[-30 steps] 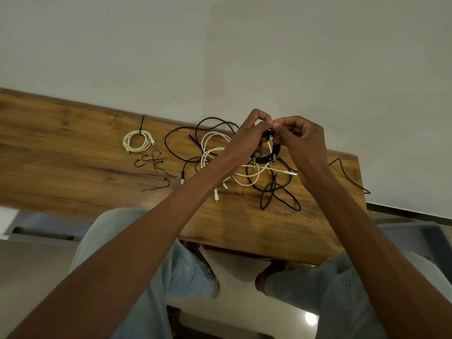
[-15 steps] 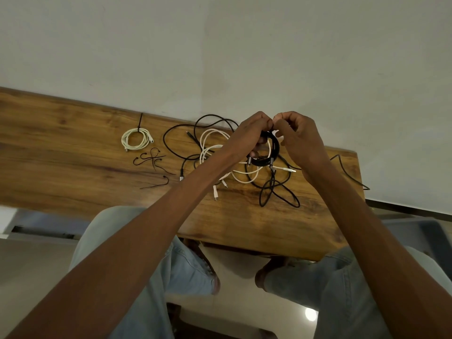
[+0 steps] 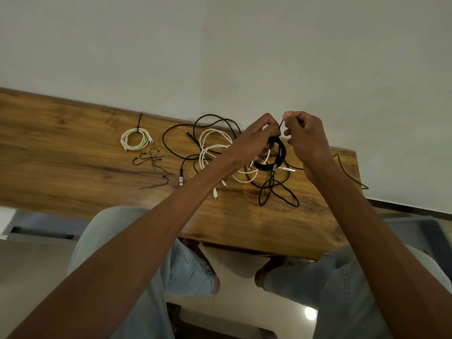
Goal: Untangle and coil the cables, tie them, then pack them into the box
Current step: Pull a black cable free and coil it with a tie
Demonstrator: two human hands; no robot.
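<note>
Right hand [image 3: 305, 140] pulled up and away since earlier, pinching black tie tail [image 3: 281, 125] — left hand [image 3: 256, 140] grips coiled black cable [image 3: 278, 157] above surface [image 3: 73, 172], tied white coil [image 3: 134, 140] far left, loose cables [image 3: 212, 143] beneath hands

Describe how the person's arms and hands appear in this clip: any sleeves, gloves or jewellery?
Both forearms are bare, no sleeves in view. The left hand and right hand wear no gloves; no rings or watch are visible. Light blue jeans cover the legs.
</note>
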